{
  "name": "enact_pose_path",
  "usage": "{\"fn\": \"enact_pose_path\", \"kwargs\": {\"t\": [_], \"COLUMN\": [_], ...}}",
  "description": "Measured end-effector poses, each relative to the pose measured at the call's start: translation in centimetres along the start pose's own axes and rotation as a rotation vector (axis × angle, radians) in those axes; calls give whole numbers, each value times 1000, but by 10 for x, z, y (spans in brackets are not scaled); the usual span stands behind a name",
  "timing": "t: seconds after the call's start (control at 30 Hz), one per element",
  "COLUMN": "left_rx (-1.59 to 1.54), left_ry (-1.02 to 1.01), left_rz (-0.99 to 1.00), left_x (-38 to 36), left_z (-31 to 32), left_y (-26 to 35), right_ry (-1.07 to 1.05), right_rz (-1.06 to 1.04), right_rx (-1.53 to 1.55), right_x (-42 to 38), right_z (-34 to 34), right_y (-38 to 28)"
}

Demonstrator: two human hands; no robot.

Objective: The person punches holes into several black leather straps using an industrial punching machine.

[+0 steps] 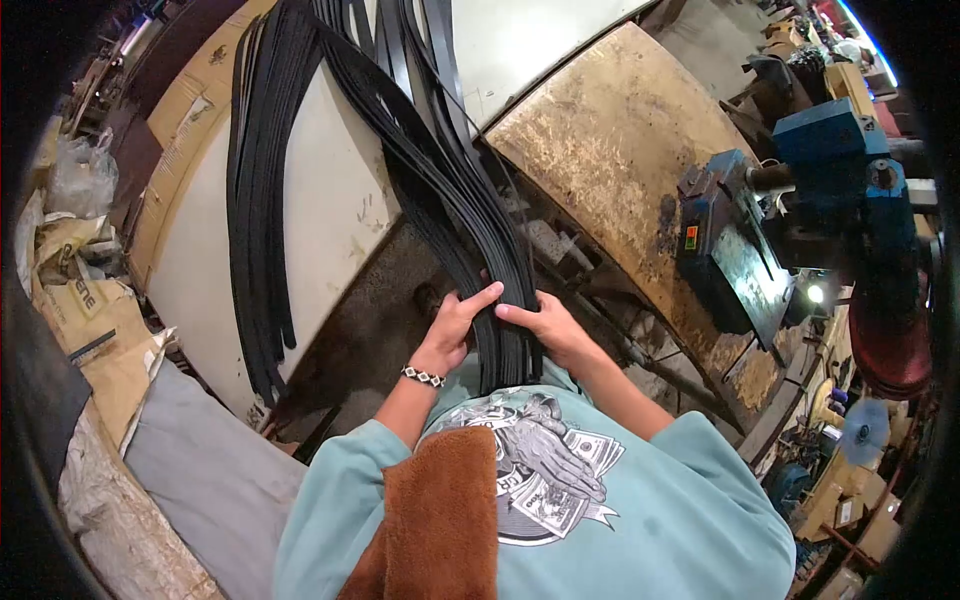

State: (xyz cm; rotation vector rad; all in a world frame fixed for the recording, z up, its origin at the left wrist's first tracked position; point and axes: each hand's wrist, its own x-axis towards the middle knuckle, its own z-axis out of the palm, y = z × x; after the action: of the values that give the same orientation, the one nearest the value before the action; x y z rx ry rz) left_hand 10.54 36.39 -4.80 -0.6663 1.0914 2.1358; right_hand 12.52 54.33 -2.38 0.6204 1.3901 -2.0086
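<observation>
A bundle of long black strips [450, 185] runs down from the top of the view to my waist, its lower end in both hands. My left hand [455, 327] is wrapped round the bundle's left side, thumb on top; a patterned bracelet is on that wrist. On the right side my right hand [547, 325] grips the same bundle, its thumb close to the left one. The fingers beneath the strips are hidden. A second bunch of black strips [262, 200] lies on the white table [335, 200], hanging towards its near edge.
At the right a worn wooden table [620, 130] bears a blue and black machine [735, 240]. Grey cloth [215, 455] and crumpled paper sacks [90, 310] lie at the left. A brown towel [440, 510] hangs over my shirt. Between the tables is a dark gap.
</observation>
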Motion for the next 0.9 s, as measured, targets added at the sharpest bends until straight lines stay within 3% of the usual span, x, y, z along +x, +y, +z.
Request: {"fn": "enact_pose_path", "kwargs": {"t": [0.1, 0.13, 0.23, 0.33, 0.47, 0.6, 0.73, 0.9], "left_rx": [-139, -270, -518, -419, -296, -77, -100, -101], "left_ry": [-75, -203, -302, -219, -373, -126, -97, -65], "left_rz": [-59, -114, -23, 4, -62, -86, -140, -133], "left_x": [4, 2, 3, 17, 37, 39, 35, 24], "left_z": [-4, -8, -11, -15, -14, -1, -2, 3], "left_y": [2, 6, 5, -8, -19, -8, -2, 3], "right_ry": [17, -3, -22, -80, -141, -9, -33, -67], "right_rz": [130, 141, 189, 235, 217, -32, 138, 87], "right_rx": [30, 67, 50, -97, -217, -160, -30, -221], "right_x": [7, 8, 1, 0, -6, -6, -13, -12], "right_z": [6, 4, 1, -6, -16, -19, -23, -35], "right_y": [2, 2, -4, 0, 0, 10, -9, 3]}}
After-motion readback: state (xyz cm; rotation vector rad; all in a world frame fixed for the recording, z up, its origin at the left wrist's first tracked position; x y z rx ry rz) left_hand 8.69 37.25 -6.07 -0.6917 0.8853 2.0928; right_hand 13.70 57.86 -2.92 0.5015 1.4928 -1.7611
